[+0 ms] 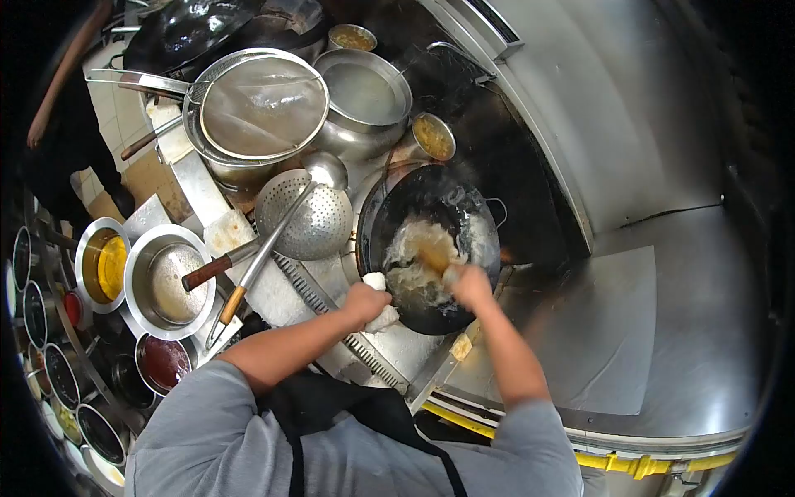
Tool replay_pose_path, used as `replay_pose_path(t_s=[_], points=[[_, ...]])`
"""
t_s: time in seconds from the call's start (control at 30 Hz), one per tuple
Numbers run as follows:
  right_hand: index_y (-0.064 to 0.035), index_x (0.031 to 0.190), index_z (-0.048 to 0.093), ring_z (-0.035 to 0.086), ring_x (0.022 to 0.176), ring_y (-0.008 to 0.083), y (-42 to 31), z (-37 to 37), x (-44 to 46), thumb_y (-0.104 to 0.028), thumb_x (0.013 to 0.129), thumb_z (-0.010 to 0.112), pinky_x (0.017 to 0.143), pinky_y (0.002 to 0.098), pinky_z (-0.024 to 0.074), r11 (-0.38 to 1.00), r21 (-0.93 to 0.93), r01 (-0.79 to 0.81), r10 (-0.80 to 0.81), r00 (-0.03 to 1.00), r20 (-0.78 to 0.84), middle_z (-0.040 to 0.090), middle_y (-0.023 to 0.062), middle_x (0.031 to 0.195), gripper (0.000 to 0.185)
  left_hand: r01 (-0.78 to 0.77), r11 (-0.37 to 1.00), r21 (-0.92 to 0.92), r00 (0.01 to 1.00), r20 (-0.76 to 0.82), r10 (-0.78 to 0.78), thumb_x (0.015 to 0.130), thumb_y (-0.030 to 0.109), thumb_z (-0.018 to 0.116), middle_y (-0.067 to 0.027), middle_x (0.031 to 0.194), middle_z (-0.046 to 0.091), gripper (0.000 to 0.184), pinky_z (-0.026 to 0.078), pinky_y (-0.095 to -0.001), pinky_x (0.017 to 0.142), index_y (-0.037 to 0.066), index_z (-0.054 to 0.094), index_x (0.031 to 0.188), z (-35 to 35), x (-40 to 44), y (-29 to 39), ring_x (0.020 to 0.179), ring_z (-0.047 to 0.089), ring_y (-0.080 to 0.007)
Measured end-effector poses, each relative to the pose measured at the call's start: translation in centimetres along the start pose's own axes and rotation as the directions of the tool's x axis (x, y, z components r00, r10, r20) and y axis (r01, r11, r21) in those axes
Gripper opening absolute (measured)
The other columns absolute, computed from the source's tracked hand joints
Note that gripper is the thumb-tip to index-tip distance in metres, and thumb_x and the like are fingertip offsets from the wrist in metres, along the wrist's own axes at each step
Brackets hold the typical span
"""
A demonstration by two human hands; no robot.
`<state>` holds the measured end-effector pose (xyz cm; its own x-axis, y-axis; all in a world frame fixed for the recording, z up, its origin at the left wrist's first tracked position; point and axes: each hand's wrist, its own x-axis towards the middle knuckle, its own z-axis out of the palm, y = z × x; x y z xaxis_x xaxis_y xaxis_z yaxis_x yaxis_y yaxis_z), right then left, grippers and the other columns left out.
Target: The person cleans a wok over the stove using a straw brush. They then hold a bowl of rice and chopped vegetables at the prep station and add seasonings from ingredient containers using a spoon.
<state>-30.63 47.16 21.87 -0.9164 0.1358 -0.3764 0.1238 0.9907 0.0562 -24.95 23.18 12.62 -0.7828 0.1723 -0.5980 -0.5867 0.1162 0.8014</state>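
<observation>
A black wok (pixel 431 321) sits on the stove with cloudy, swirling water (pixel 414 277) inside. My left hand (pixel 364 303) is closed around a folded white cloth (pixel 381 320) at the wok's near left rim. Over the wok's right part, my right hand (pixel 470 287) is closed on what looks like a wok brush (pixel 434 252). Its brown end is smeared by motion and reaches into the water. Foam and splashes surround the brush. The fingers of my right hand hide most of its grip.
Left of the wok lie a perforated skimmer (pixel 305 217) and a wooden-handled ladle (pixel 273 240). Behind stand a large fine strainer (pixel 265 108) and a metal pot (pixel 364 91). Steel bowls (pixel 170 282) of liquids line the left; a steel counter (pixel 571 331) lies right. Another person (pixel 70 149) stands far left.
</observation>
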Motion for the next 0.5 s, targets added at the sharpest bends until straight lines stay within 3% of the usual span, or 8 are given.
replay_pose_path(t_s=[0.1, 0.17, 0.2, 0.27, 0.3, 0.37, 0.43, 0.5], points=[[-0.0156, 0.132, 0.053, 0.064, 0.053, 0.0271, 0.4, 1.0, 6.8, -0.019, 0.072, 0.069, 0.045, 0.0367, 0.0506, 0.985, 0.172, -0.024, 0.076, 0.950, -0.303, 0.067, 0.0192, 0.073, 0.061, -0.002, 1.000, 0.014, 1.000, -0.003, 0.002, 0.067, 0.026, 0.067, -0.0277, 0.090, 0.066, 0.041, 0.050, -0.0405, 0.075, -0.011, 0.065, 0.085, 0.0, 0.4, -0.3, 0.087, 0.066, -0.0376], [-0.0141, 0.132, 0.052, 0.063, 0.051, 0.0265, -2.7, 1.5, 3.5, -0.020, 0.071, 0.070, 0.043, 0.0362, 0.0498, 0.856, 0.497, -0.140, 0.250, 0.954, -0.163, 0.066, 0.0202, 0.073, 0.064, 0.001, 1.000, -0.021, 1.000, 0.004, 0.000, 0.067, 0.025, 0.067, -0.0277, 0.090, 0.066, 0.041, 0.051, -0.0403, 0.075, -0.011, 0.065, 0.085, 0.3, 1.3, -1.1, 0.087, 0.066, -0.0373], [-0.0126, 0.134, 0.051, 0.068, 0.068, 0.0295, -2.8, 1.4, 0.9, -0.022, 0.069, 0.071, 0.057, 0.0373, 0.0547, 0.869, 0.474, -0.143, 0.173, 0.985, -0.022, 0.068, 0.0208, 0.083, 0.068, 0.007, 0.999, -0.053, 1.000, 0.019, -0.007, 0.067, 0.025, 0.067, -0.0277, 0.090, 0.066, 0.041, 0.051, -0.0402, 0.075, -0.011, 0.065, 0.085, 0.6, 1.4, -1.6, 0.087, 0.066, -0.0370], [-0.0174, 0.132, 0.053, 0.066, 0.092, 0.0321, -1.1, 2.0, -4.3, -0.022, 0.069, 0.072, 0.078, 0.0387, 0.0534, 0.982, 0.056, 0.183, -0.175, 0.976, -0.126, 0.067, 0.0200, 0.098, 0.066, 0.021, 0.998, -0.062, 0.999, 0.035, -0.018, 0.066, 0.025, 0.067, -0.0276, 0.089, 0.066, 0.041, 0.051, -0.0402, 0.075, -0.011, 0.065, 0.085, 0.6, 1.8, -1.6, 0.087, 0.066, -0.0368], [-0.0174, 0.132, 0.053, 0.066, 0.092, 0.0321, -0.5, 1.0, -5.8, -0.022, 0.069, 0.072, 0.078, 0.0387, 0.0534, 0.983, 0.054, 0.174, -0.167, 0.979, -0.113, 0.067, 0.0200, 0.098, 0.066, 0.040, 0.996, -0.076, 0.999, 0.036, -0.037, 0.066, 0.025, 0.067, -0.0274, 0.088, 0.066, 0.041, 0.051, -0.0402, 0.074, -0.012, 0.065, 0.084, 0.8, 1.7, -1.7, 0.086, 0.066, -0.0366], [-0.0232, 0.129, 0.056, 0.060, 0.107, 0.0323, 0.8, -1.9, -6.3, -0.024, 0.070, 0.071, 0.093, 0.0390, 0.0464, 0.989, -0.135, -0.063, 0.087, 0.979, 0.186, 0.065, 0.0183, 0.109, 0.061, 0.042, 0.993, -0.110, 0.999, 0.037, -0.038, 0.066, 0.025, 0.067, -0.0272, 0.087, 0.066, 0.040, 0.051, -0.0404, 0.073, -0.012, 0.065, 0.083, 0.2, 0.8, -0.6, 0.084, 0.067, -0.0358], [-0.0268, 0.127, 0.058, 0.063, 0.102, 0.0318, 2.6, -2.8, -0.8, -0.024, 0.071, 0.070, 0.088, 0.0415, 0.0490, 0.952, -0.263, -0.160, 0.176, 0.984, 0.039, 0.065, 0.0191, 0.108, 0.057, -0.007, 0.999, -0.039, 0.999, -0.052, 0.005, 0.066, 0.024, 0.067, -0.0269, 0.085, 0.066, 0.039, 0.051, -0.0405, 0.071, -0.012, 0.065, 0.081, 0.4, 0.5, -0.7, 0.082, 0.067, -0.0352], [-0.0261, 0.129, 0.056, 0.065, 0.096, 0.0323, 2.4, -3.0, 4.4, -0.023, 0.073, 0.068, 0.084, 0.0436, 0.0504, 0.972, -0.057, -0.228, 0.219, 0.966, -0.138, 0.067, 0.0187, 0.104, 0.057, -0.010, 0.999, -0.045, 1.000, -0.019, 0.009, 0.066, 0.024, 0.067, -0.0269, 0.085, 0.066, 0.040, 0.051, -0.0404, 0.071, -0.012, 0.065, 0.082, -0.1, 0.2, -0.1, 0.082, 0.067, -0.0351]])
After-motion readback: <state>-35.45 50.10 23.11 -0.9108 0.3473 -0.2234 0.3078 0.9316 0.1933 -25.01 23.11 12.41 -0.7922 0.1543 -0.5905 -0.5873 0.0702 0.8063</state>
